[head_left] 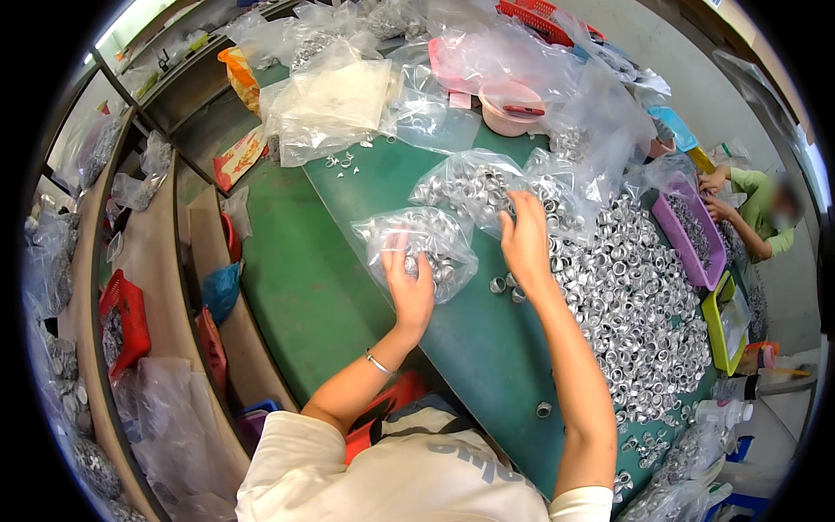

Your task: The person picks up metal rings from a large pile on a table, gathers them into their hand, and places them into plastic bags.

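Note:
Near the table's left edge sits a clear plastic bag [452,261] filled with silvery metal rings. My left hand [409,291] lies against this bag, its fingers and thumb spread apart over the plastic. Just behind it rests a second clear bag of rings [461,187]. My right hand [526,244] is at that bag's right side, above some rings, with fingers stretched out and thumb apart; I see nothing held in it. A large heap of loose metal rings [635,296] spreads to the right of my right forearm.
The green table [478,348] also bears a purple basket [683,230] of small metal parts, a lime-green tray [722,322] and a pink bowl [509,113]. Plastic bags pile up at the back. Across the table, a co-worker's hands [718,196] are near the purple basket. Shelves [156,287] stand left.

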`<action>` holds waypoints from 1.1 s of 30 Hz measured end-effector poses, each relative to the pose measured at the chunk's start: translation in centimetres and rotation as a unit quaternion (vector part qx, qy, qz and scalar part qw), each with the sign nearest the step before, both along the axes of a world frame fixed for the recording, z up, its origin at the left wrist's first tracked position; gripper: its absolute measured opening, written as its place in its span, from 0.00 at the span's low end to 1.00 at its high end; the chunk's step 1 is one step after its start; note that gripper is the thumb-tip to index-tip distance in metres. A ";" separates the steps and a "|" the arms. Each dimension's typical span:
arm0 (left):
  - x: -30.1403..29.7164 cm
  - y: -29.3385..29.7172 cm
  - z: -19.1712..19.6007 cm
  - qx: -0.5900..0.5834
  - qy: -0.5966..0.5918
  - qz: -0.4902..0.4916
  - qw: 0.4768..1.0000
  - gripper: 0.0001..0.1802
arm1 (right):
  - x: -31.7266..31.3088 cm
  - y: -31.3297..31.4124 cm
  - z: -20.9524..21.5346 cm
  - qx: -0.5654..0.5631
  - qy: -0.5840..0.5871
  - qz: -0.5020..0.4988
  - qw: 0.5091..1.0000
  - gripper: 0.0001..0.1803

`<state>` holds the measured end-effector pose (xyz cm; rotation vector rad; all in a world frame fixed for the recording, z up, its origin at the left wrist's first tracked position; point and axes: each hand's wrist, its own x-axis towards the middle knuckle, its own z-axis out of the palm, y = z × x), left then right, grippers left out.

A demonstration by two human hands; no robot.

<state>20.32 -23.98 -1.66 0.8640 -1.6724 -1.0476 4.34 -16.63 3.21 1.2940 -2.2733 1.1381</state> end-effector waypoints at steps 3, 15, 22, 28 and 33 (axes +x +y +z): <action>-0.6 -0.6 -0.1 -0.083 -0.068 0.027 0.994 0.23 | 3.6 2.2 -0.1 0.012 -0.086 0.025 0.996 0.15; 0.6 -4.1 0.6 -0.039 -0.119 -0.152 0.980 0.26 | 6.3 0.5 -2.4 0.031 -0.287 0.068 0.955 0.10; 6.0 0.1 2.0 -0.058 -0.078 0.026 0.995 0.29 | 6.2 1.0 -1.7 0.002 -0.380 0.062 0.923 0.09; 5.0 -6.9 -1.7 0.159 0.050 -0.096 0.981 0.16 | 5.5 -0.1 -0.1 -0.007 -0.454 0.050 0.889 0.09; 4.3 -8.6 0.6 0.367 0.226 -0.372 0.822 0.09 | 3.1 0.6 0.8 -0.196 -0.715 0.058 0.669 0.14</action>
